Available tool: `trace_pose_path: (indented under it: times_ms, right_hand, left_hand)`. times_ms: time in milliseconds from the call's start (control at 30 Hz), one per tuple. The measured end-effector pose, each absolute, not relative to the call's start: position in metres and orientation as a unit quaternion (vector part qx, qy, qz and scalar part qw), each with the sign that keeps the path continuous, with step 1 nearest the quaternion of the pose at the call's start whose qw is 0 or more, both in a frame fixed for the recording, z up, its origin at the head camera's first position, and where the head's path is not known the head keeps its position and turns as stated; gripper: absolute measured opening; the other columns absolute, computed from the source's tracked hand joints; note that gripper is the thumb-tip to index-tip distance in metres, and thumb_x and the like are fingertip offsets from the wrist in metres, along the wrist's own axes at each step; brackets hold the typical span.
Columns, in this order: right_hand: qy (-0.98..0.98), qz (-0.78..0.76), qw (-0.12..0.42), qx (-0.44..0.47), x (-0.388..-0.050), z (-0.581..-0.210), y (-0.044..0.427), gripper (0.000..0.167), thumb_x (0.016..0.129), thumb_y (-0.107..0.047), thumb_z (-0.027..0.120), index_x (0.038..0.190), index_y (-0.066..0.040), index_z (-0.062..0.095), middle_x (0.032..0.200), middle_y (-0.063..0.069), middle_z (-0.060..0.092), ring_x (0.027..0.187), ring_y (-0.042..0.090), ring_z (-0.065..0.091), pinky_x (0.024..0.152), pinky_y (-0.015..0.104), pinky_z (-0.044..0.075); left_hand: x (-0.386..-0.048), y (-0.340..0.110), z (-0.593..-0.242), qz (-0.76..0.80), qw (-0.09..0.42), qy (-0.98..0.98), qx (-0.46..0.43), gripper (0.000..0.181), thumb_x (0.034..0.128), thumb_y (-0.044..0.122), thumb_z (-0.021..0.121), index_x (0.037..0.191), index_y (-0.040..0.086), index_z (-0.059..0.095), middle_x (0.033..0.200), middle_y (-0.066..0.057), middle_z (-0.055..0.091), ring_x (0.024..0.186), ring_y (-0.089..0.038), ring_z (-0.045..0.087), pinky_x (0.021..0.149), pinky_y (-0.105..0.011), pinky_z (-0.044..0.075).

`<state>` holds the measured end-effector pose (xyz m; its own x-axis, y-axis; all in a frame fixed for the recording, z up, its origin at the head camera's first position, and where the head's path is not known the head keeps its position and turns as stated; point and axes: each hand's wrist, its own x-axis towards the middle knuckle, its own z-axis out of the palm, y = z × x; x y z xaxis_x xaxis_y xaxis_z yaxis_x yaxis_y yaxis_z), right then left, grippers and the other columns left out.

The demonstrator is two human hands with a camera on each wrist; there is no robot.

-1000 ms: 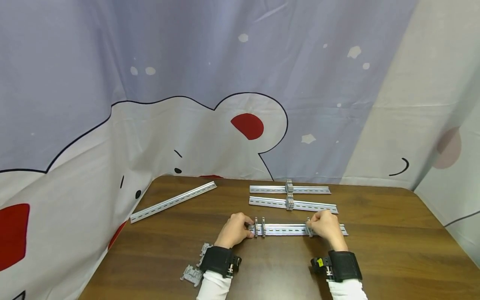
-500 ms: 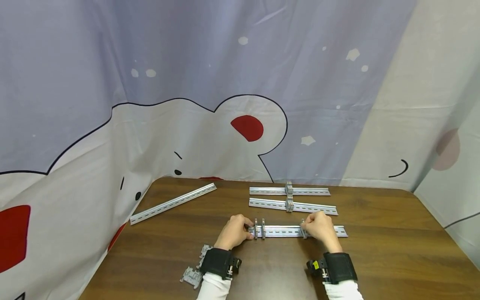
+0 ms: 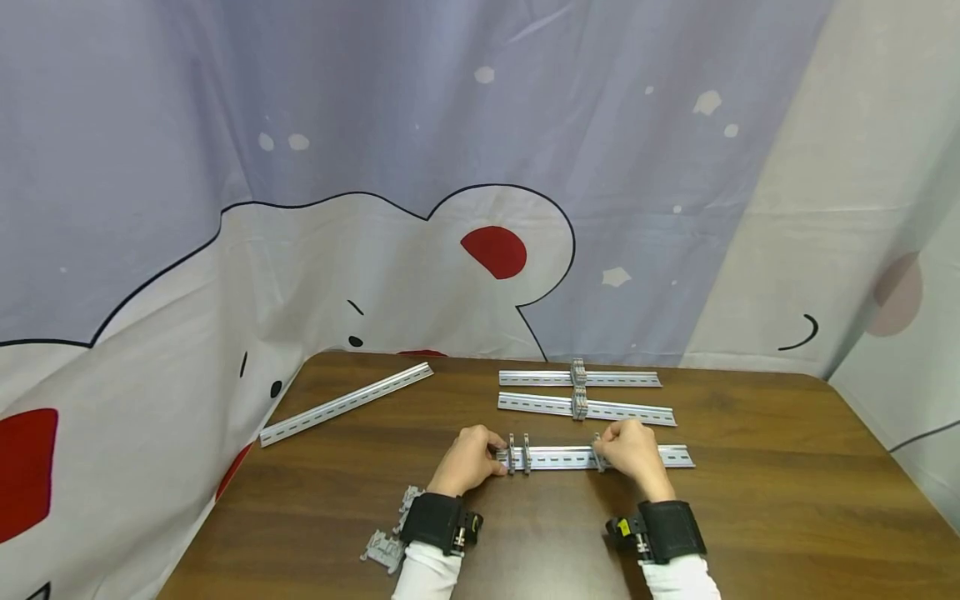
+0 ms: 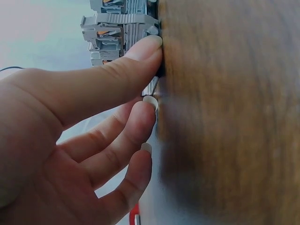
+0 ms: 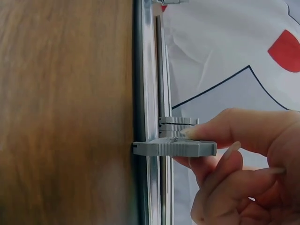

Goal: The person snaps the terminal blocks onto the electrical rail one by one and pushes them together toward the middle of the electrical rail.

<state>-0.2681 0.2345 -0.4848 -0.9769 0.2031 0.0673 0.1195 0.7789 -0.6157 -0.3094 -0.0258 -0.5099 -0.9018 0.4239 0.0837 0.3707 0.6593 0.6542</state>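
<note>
A slotted metal DIN rail [image 3: 557, 457] lies crosswise on the wooden table. My left hand [image 3: 467, 460] grips its left end, thumb on the near edge. Close to those fingers, two thin grey terminal blocks [image 3: 527, 455] sit on the rail, slightly apart; the left wrist view shows a grey block [image 4: 123, 19] just past the thumb. My right hand [image 3: 633, 455] pinches another grey terminal block [image 5: 180, 149], which stands across the rail right of its middle. Part of that block is covered by the thumb and fingers.
Behind lie two more rails, each with a cluster of terminal blocks [image 3: 580, 403] at mid-length. A bare rail [image 3: 348, 403] rests diagonally at the left. Loose grey terminal blocks [image 3: 384, 550] lie beside the left wrist. A printed cloth [image 3: 375, 275] hangs along the table's back edge.
My right hand has moved left along the rail, and the pinched terminal block has moved with it. The left hand keeps its place at the rail's end.
</note>
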Motion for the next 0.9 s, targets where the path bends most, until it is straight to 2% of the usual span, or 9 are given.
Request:
trace_pose_path:
  times_ms: [233,367,467,600,800,900]
  right_hand:
    - [-0.949,0.291,0.065,-0.099,-0.265,-0.474,0.225,0.025,0.075,-0.017,0.072,0.056,-0.009,0.058,0.058,-0.001,0.054,0.059,0.019,0.050,0.054,0.032,0.038]
    - [-0.955,0.254,0.117,-0.100,-0.259,-0.465,0.211,0.027,0.078,-0.026,0.075,0.069,-0.002,0.064,0.068,0.010,0.064,0.062,0.025,0.059,0.054,0.040,0.045]
    - [-0.951,0.261,0.153,-0.063,-0.258,-0.461,0.191,0.027,0.081,-0.029,0.074,0.078,-0.003,0.068,0.073,0.010,0.069,0.063,0.025,0.063,0.058,0.042,0.049]
    - [-0.948,0.274,0.160,-0.009,-0.260,-0.469,0.153,0.021,0.082,-0.026,0.073,0.071,-0.009,0.065,0.065,0.002,0.065,0.057,0.018,0.058,0.053,0.034,0.044]
    - [-0.957,0.224,0.183,-0.018,-0.257,-0.490,0.117,0.026,0.075,-0.018,0.077,0.074,-0.006,0.054,0.065,0.008,0.059,0.053,0.028,0.059,0.045,0.035,0.040]
    - [-0.957,0.221,0.188,-0.031,-0.257,-0.493,0.113,0.029,0.072,-0.015,0.078,0.069,-0.008,0.049,0.059,0.008,0.057,0.049,0.028,0.057,0.042,0.036,0.038]
  left_hand:
    - [-0.309,-0.027,-0.509,0.350,0.036,0.910,0.221,0.032,0.0706,0.008,0.084,0.102,0.005,0.075,0.080,-0.006,0.069,0.062,-0.005,0.052,0.057,-0.021,0.044]
    - [-0.308,-0.028,-0.508,0.355,0.041,0.908,0.220,0.032,0.0706,0.008,0.084,0.101,0.005,0.075,0.083,-0.006,0.070,0.063,-0.005,0.053,0.057,-0.021,0.044]
    - [-0.308,-0.027,-0.508,0.354,0.038,0.908,0.219,0.031,0.0702,0.008,0.084,0.100,0.005,0.075,0.085,-0.006,0.070,0.063,-0.005,0.052,0.058,-0.021,0.044]
    - [-0.308,-0.026,-0.507,0.344,0.029,0.914,0.212,0.030,0.0697,0.009,0.084,0.098,0.006,0.076,0.085,-0.005,0.070,0.063,-0.007,0.052,0.058,-0.023,0.044]
    - [-0.305,-0.024,-0.507,0.331,0.025,0.920,0.208,0.029,0.0699,0.009,0.084,0.097,0.007,0.076,0.086,-0.005,0.071,0.064,-0.009,0.053,0.059,-0.027,0.044]
    - [-0.305,-0.024,-0.505,0.332,0.023,0.920,0.208,0.029,0.0698,0.008,0.084,0.098,0.007,0.075,0.085,-0.005,0.071,0.064,-0.009,0.053,0.058,-0.027,0.044]
